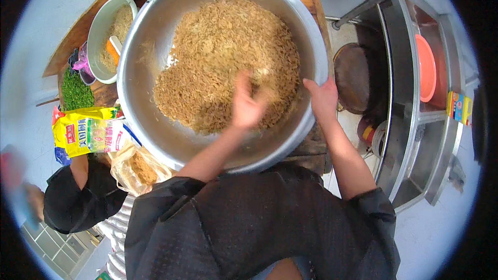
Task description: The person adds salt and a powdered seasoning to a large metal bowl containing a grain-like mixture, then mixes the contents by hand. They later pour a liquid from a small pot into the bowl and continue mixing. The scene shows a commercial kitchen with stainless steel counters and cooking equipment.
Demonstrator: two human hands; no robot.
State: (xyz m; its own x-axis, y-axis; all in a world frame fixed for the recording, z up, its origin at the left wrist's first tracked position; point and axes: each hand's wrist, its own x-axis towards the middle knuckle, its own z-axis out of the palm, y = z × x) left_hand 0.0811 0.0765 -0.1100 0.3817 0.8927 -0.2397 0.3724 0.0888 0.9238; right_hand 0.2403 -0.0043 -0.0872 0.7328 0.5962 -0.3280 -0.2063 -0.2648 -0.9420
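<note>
A large, wide metal basin (pixel 155 140) is directly before me, holding a broad heap of brown, rice-like food (pixel 221 46). Small patches of white powder (pixel 171 60) show at the heap's left edge. My left hand (pixel 249 109) is inside the basin, over the lower middle of the heap. Its fingers are spread and blurred by motion; whether any grains lie in them is unclear. On the basin's right rim, my right hand (pixel 325 99) has its thumb over the edge, with the other fingers mostly hidden outside it.
Left of the basin are a pale bowl (pixel 95 42) with a white-handled scoop (pixel 116 44), chopped greens (pixel 76 91), yellow seasoning packets (pixel 72 132) and a plastic bag of brown powder (pixel 142 167). Another person's black sleeve (pixel 81 202) is nearby. A metal rack (pixel 404 124) with a coral basin (pixel 426 68) stands right.
</note>
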